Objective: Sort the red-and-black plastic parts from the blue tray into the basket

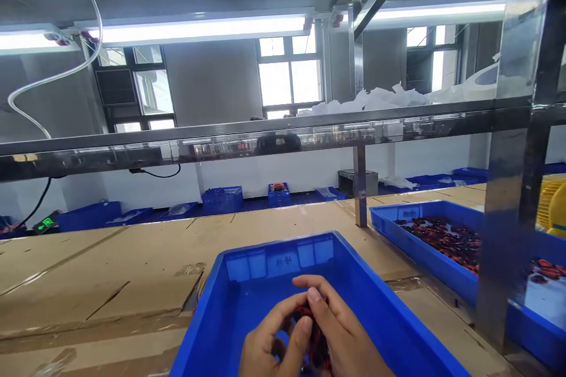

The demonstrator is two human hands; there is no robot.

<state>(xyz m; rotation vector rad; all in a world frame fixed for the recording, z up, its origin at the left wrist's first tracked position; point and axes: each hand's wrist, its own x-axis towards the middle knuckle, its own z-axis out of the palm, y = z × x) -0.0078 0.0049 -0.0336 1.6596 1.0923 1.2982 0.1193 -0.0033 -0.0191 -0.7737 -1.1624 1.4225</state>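
Note:
My left hand (276, 339) and my right hand (342, 327) are together over a blue plastic tray (236, 300) at the bottom centre. Both are curled around a cluster of small red-and-black parts (317, 339). The left thumb and forefinger close on the near side of the cluster. My right thumb presses against the top of it, its tip close to the left forefinger. The parts' exact kind cannot be made out, as the fingers cover much of them. The lower ends of both hands leave the picture at the bottom edge.
On the right, a second blue tray (384, 221) holds many similar red-and-black parts (442, 238). A metal post (506, 218) stands in front of it. A metal shelf rail (265, 144) crosses at head height. Taped cardboard (132, 283) covers the bench. A yellow slatted object (552, 206) sits far right.

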